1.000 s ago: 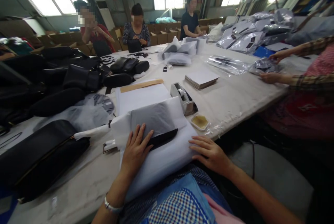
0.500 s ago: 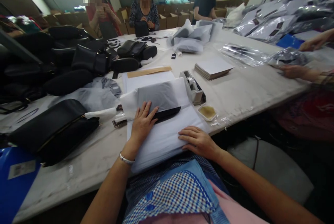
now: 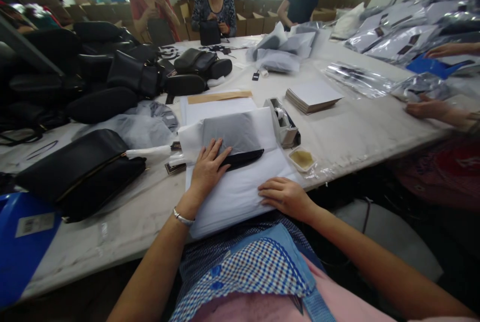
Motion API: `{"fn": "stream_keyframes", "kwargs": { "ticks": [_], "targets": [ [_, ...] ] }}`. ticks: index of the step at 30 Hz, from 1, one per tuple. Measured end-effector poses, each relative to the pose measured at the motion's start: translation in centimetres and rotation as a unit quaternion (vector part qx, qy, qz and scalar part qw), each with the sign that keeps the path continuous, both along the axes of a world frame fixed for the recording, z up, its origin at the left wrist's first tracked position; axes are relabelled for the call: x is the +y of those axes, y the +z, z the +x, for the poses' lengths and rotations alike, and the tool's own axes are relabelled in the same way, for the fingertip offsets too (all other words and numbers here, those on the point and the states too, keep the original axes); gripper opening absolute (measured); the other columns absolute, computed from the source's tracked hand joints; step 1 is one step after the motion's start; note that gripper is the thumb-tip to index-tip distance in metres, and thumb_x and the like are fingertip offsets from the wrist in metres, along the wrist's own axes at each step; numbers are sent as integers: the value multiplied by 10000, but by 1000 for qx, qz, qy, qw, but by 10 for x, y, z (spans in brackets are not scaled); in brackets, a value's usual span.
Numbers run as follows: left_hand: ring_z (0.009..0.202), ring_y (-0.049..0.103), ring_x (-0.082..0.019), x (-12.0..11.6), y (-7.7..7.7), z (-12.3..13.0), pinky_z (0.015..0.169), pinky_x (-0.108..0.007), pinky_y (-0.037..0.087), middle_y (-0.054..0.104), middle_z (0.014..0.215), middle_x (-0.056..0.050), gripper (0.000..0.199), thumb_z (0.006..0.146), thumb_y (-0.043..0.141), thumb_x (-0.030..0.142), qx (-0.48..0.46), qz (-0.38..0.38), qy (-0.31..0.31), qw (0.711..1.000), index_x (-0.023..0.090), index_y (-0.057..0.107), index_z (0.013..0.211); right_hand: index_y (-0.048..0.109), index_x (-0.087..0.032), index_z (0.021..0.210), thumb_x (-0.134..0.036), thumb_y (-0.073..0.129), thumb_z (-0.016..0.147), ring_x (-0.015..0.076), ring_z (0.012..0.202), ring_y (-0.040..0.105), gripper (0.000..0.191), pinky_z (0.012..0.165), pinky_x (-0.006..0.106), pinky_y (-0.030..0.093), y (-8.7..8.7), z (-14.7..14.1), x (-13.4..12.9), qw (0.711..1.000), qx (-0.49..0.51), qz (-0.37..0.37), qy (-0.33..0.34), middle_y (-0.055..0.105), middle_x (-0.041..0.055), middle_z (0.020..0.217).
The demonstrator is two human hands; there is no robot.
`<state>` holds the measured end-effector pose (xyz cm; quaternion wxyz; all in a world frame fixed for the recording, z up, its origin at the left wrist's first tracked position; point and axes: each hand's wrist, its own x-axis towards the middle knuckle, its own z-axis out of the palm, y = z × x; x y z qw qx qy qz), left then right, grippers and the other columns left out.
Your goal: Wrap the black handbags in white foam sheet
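A small black bag [image 3: 245, 158], mostly covered by a folded sheet of thin translucent paper [image 3: 234, 132], lies on a stack of white tissue sheets [image 3: 232, 197]. My left hand [image 3: 210, 167] rests flat with fingers spread on the paper and the bag's near edge. On the right part of the stack lies my right hand [image 3: 287, 198], palm down, fingers stretched out, holding nothing. White-wrapped straps [image 3: 150, 152] and dark tags [image 3: 176, 167] stick out left of the paper. Beyond the stack is a tan strip [image 3: 220, 97].
A large black bag [image 3: 82, 172] and blue bin [image 3: 28, 247] are at left, before piled black bags [image 3: 131, 74]. A tape dispenser [image 3: 281, 122], small yellow dish [image 3: 302, 159] and card stack [image 3: 313, 98] stand right. Co-workers sit across; another person's hands [image 3: 431, 108] are at far right.
The view has shifted slightly. Both my hands stay in nearly the same places on the sheets. At far right, the co-worker's hands and blue item have moved; the person in black leans differently.
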<state>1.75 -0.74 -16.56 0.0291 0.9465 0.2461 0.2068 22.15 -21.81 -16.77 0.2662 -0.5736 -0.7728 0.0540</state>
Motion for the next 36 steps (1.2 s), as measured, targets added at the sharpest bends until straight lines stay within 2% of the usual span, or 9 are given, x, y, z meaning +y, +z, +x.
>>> {"fn": "stream_keyframes", "kwargs": {
  "ticks": [5,12,14,17,19,21,26,33,36],
  "targets": [
    [1461,258,-291,0,2,-1,1146,-514,302,309,1579,-90,500,918,576,315,0,-3,-2,1000,274,488,1408,737,-241,943,-289,612,922,167,889,657,135,831,320,531,1,1,4,1000,22,-6,6,743,27,996],
    [1452,279,-296,2,5,-1,1134,-512,326,321,1575,-85,501,923,561,332,12,-2,-4,1000,276,479,1414,739,-252,921,-264,578,938,160,909,679,163,869,313,543,13,1,6,998,55,-36,-5,747,19,982],
    [1453,278,-296,2,5,-2,1133,-512,330,321,1575,-81,496,926,552,332,10,0,-3,1000,277,479,1414,734,-254,952,-277,568,944,164,925,687,167,888,318,546,14,13,-1,996,73,-24,-51,744,20,1011],
    [1455,273,-291,3,3,-2,1140,-507,324,313,1579,-77,487,932,538,323,3,5,-6,1000,276,481,1413,726,-249,985,-279,559,942,191,957,693,175,922,347,550,11,41,-21,977,86,17,-193,736,33,1051],
    [1451,282,-295,3,1,-2,1140,-510,324,309,1580,-78,481,934,532,323,-1,8,-9,1000,273,486,1410,715,-240,1040,-258,544,940,224,984,691,199,931,391,555,5,60,-37,959,51,38,-277,730,51,1073],
    [1448,287,-303,3,0,-1,1135,-520,329,305,1581,-81,480,934,528,329,-2,10,-10,1000,272,489,1409,683,-229,1142,-227,537,929,256,1018,682,258,924,429,564,-4,73,-52,948,-3,39,-315,718,73,1113],
    [1446,288,-314,6,-4,-1,1125,-538,344,309,1578,-70,492,932,519,347,-14,13,-12,1000,292,475,1419,538,-239,1366,-126,505,912,248,1154,620,470,987,416,541,-18,72,-63,961,-70,32,-264,630,81,1302],
    [1442,298,-315,7,-4,-1,1135,-516,338,307,1580,-77,498,931,526,353,-4,22,-12,1000,272,479,1420,640,-296,1229,-134,545,927,193,1107,632,356,964,365,544,-2,69,-56,977,-30,86,-191,670,41,1234],
    [1446,290,-310,7,-5,-1,1134,-510,339,308,1580,-76,495,931,530,346,-2,25,-8,1000,271,481,1417,617,-283,1265,-148,574,917,213,1176,594,376,1009,397,519,0,68,-51,982,-68,71,-160,647,47,1285]
  ]
}}
